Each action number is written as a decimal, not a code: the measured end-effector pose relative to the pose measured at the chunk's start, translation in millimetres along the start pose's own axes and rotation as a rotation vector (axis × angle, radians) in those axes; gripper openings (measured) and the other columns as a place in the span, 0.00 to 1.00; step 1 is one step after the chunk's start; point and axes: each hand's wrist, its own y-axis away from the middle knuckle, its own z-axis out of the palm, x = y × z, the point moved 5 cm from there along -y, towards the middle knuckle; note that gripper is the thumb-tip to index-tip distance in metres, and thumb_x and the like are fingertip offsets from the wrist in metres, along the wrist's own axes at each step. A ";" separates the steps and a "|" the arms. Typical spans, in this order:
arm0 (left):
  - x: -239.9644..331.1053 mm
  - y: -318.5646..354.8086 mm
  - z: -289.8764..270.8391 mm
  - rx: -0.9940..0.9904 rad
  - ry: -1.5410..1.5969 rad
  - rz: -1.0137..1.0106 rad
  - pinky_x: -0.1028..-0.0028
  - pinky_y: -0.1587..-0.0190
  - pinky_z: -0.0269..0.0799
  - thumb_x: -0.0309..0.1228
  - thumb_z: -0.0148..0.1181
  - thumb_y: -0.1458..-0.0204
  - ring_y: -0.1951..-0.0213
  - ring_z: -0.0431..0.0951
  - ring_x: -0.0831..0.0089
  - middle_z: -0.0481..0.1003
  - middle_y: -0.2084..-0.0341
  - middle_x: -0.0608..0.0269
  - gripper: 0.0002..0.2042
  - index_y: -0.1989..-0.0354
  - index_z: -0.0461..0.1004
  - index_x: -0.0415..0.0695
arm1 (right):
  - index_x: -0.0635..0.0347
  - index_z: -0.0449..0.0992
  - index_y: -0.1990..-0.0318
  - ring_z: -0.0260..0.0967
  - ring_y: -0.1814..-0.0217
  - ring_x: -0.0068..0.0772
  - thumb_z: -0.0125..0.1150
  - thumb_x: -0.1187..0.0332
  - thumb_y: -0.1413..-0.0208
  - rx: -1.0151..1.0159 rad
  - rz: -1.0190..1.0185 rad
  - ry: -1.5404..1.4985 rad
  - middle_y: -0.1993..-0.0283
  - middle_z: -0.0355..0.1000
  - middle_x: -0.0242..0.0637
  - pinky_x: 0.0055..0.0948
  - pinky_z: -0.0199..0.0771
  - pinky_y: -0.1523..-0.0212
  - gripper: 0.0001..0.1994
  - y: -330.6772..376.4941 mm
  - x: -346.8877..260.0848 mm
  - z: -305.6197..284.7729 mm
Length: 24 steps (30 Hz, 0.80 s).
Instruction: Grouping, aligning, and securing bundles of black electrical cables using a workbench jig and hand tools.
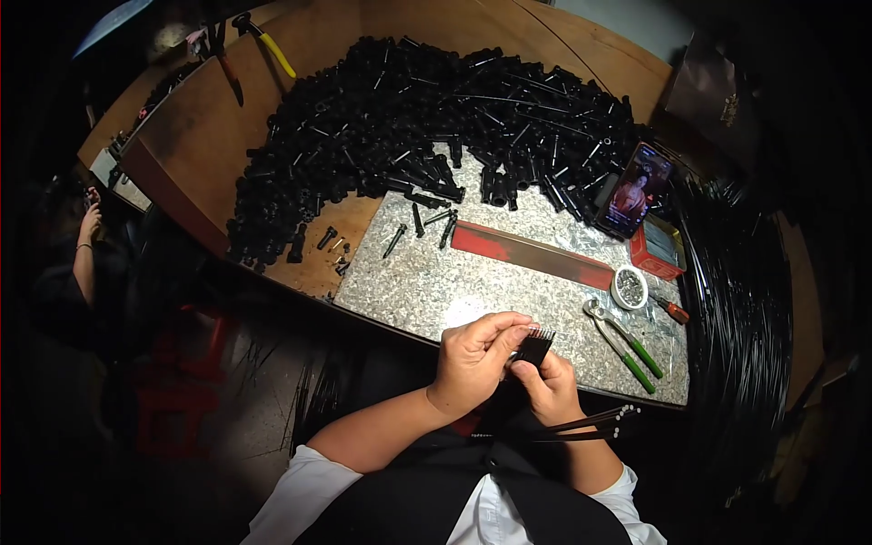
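Note:
Over the near edge of the speckled board point(391, 282), both my hands are closed on a small row of thin black rods point(534, 347) with pale tips, spread like comb teeth. The fingertips of my left hand point(477, 357) pinch at its upper left side. My right hand point(550, 389) wraps its lower end, thumb pressed on it; its other fingers are mostly hidden. Below that hand, several long black rods with white round ends point(595, 423) cross over my right forearm. Nearest on the board is a pair of green-handled pliers point(625, 350).
A large heap of black tubular parts point(436, 100) covers the back. On the board are a red-and-brown metal bar point(531, 256), a white cup of small metal bits point(629, 287), a screwdriver point(672, 310), a red box point(658, 250) and a phone point(639, 191). Another person's arm point(84, 250) shows far left.

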 end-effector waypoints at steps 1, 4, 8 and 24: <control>-2.7 1.3 -0.5 -0.018 0.033 -0.087 0.80 0.63 0.75 0.22 0.54 0.43 0.65 0.78 0.78 0.79 0.66 0.57 0.09 0.55 0.72 0.34 | 0.67 0.76 0.63 0.72 0.68 0.23 0.55 0.70 0.41 -0.004 -0.003 -0.002 0.70 0.76 0.35 0.24 0.72 0.64 0.08 0.0 0.2 0.1; 0.7 -1.0 -3.0 0.044 0.161 -0.127 0.78 0.59 0.74 0.21 0.52 0.42 0.61 0.78 0.76 0.78 0.61 0.55 0.09 0.54 0.72 0.34 | 0.67 0.74 0.63 0.70 0.66 0.21 0.54 0.70 0.40 -0.063 0.010 -0.030 0.69 0.75 0.34 0.23 0.70 0.63 0.08 0.6 5.1 2.4; -1.4 -19.3 -50.4 0.154 -0.117 -0.030 0.75 0.56 0.73 0.22 0.52 0.43 0.59 0.77 0.72 0.75 0.56 0.52 0.09 0.56 0.72 0.35 | 0.66 0.73 0.66 0.71 0.66 0.24 0.52 0.69 0.39 -0.096 0.058 -0.042 0.70 0.75 0.35 0.25 0.70 0.63 0.09 2.2 9.3 4.4; -44.8 -78.6 -222.5 0.318 -1.538 -0.148 0.58 0.55 0.70 0.21 0.57 0.53 0.57 0.72 0.49 0.72 0.62 0.46 0.13 0.57 0.74 0.37 | 0.63 0.75 0.67 0.71 0.68 0.23 0.51 0.67 0.39 -0.083 0.001 -0.041 0.71 0.75 0.34 0.24 0.70 0.65 0.10 0.5 13.0 -1.2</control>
